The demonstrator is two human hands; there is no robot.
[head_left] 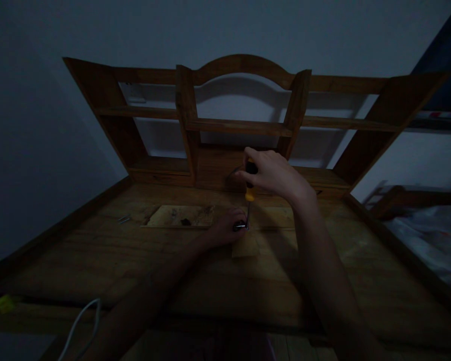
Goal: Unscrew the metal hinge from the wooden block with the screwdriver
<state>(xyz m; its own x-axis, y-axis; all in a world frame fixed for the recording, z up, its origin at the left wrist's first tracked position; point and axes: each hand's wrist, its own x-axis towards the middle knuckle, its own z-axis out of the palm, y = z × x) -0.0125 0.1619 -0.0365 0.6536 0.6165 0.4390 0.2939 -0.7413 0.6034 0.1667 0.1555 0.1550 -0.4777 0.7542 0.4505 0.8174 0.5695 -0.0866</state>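
My right hand is closed around the yellow and black handle of a screwdriver. The screwdriver stands nearly upright, its shaft pointing down beside my left hand. Fingers of the left hand are curled round a small dark object with a shiny metal edge, too dim to name, right by the screwdriver tip. Beneath them lies a small pale wood piece, next to a long wooden strip with dark stains. Whether the tip sits in a screw cannot be made out.
A wooden shelf unit rises at the back of the desktop. Several small metal pieces lie at the left. A white cable and a yellow item are at the front left edge. Whitish bedding is at right.
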